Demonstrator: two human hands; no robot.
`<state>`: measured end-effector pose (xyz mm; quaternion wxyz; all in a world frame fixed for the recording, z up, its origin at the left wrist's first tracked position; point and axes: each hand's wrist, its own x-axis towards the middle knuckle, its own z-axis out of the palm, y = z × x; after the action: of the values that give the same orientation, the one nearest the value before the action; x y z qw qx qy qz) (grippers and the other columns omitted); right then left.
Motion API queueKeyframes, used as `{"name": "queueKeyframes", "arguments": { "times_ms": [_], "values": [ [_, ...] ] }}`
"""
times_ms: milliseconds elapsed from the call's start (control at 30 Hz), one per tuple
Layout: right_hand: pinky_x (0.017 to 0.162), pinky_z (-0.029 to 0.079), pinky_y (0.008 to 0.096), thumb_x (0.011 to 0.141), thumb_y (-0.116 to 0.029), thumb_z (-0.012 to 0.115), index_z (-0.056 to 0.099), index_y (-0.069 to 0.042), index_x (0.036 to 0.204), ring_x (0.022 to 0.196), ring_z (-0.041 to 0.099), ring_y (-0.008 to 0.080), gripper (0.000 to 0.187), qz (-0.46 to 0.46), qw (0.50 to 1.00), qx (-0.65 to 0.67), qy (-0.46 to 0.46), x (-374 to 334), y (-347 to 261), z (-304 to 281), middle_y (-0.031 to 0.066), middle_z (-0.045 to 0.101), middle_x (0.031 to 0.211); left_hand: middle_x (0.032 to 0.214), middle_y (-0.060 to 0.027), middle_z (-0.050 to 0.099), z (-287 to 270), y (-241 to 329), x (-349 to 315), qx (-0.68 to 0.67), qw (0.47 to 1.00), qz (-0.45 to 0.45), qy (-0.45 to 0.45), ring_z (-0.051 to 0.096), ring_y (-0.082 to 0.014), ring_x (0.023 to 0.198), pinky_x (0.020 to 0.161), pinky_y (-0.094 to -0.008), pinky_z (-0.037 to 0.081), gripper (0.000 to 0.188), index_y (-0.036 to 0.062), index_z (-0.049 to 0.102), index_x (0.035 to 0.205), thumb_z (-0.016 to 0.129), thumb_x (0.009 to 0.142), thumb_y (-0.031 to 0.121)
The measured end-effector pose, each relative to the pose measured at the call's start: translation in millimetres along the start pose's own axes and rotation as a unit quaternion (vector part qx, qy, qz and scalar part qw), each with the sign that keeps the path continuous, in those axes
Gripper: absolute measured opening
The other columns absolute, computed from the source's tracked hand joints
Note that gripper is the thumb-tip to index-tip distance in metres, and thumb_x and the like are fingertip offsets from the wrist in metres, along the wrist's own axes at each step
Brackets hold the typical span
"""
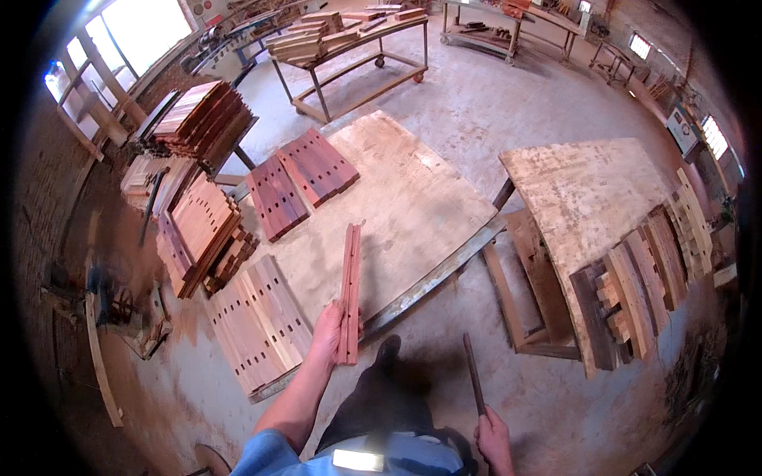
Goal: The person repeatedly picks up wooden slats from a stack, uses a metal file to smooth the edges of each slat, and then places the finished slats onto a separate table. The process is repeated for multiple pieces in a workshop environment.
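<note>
1. Head view: we hold the strip (350, 274) in the left grip (328, 326), fingers wrapped around its lower part. The upper end points away from us, over the bench (421, 186); the lower end projects past the near edge. We cannot tell whether the strip touches the bench.
2. We hold the rod (474, 373) in the right grip (493, 435), closed around its lower end, well apart from the strip. The free end points up and away, over the floor (432, 333).
3. Strip hazard: we have most of its length beyond the left grip. If the wrist rolls, the far end could dip and mark the dark panels (312, 163) or the pale boards (282, 316).
4. Drop hazard: if our fingers loosen, the strip could tip over the near edge and fall to the floor.
5. Forearm hazard: our left forearm passes just beside the pale boards. A careless sweep could push them out of line.
6. Rod hazard: if we swing the right arm inward, the rod could strike the bench edge.
</note>
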<state>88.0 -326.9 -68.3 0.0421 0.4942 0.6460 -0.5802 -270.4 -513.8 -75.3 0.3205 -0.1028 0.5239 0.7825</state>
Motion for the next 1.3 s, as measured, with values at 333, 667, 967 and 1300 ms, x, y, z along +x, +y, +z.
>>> {"name": "queueKeyframes", "arguments": {
  "times_ms": [333,667,967,1300],
  "values": [
    [0.052,0.043,0.0276,0.092,-0.018,0.048,0.055,-0.004,0.126,0.055,0.051,0.0108,0.038,-0.032,0.998,-0.048,0.016,-2.0,-3.5,5.9,0.0037,0.055,0.062,0.097,-0.0139,0.063,1.3,7.7,16.1,-0.166,0.982,-0.026,-0.087,0.062,-0.0216,0.074,0.058,-0.0317,0.054,0.040,0.0023,0.048,0.119,0.047,0.097,0.036],
    [0.041,0.038,0.0257,0.092,-0.018,0.048,0.057,-0.004,0.116,0.046,0.047,0.0100,0.030,-0.001,1.000,-0.026,-0.001,19.2,-39.7,25.2,0.0010,0.051,0.058,0.102,-0.0153,0.063,-33.2,18.1,30.9,-0.195,0.976,-0.060,-0.078,0.064,-0.0218,0.076,0.061,-0.0334,0.057,0.040,-0.0007,0.047,0.120,0.039,0.099,0.032],
    [0.038,0.035,0.0261,0.085,-0.014,0.057,0.052,-0.005,0.089,0.043,0.045,0.0098,0.011,0.104,0.994,-0.008,-0.018,24.7,-80.5,36.6,-0.0001,0.049,0.057,0.103,-0.0142,0.063,-38.9,18.2,42.3,-0.152,0.985,-0.065,-0.049,0.064,-0.0233,0.082,0.065,-0.0351,0.057,0.038,-0.0028,0.048,0.118,0.039,0.097,0.028],
    [0.043,0.045,0.0272,0.083,-0.009,0.066,0.051,-0.002,0.092,0.051,0.056,0.0125,0.019,0.026,0.993,0.072,-0.091,51.3,-168.0,97.8,0.0071,0.060,0.070,0.106,-0.0145,0.063,-12.4,18.8,46.4,-0.127,0.985,-0.075,-0.088,0.064,-0.0239,0.089,0.079,-0.0384,0.055,0.031,0.0001,0.051,0.116,0.052,0.093,0.020]
  ]
}}
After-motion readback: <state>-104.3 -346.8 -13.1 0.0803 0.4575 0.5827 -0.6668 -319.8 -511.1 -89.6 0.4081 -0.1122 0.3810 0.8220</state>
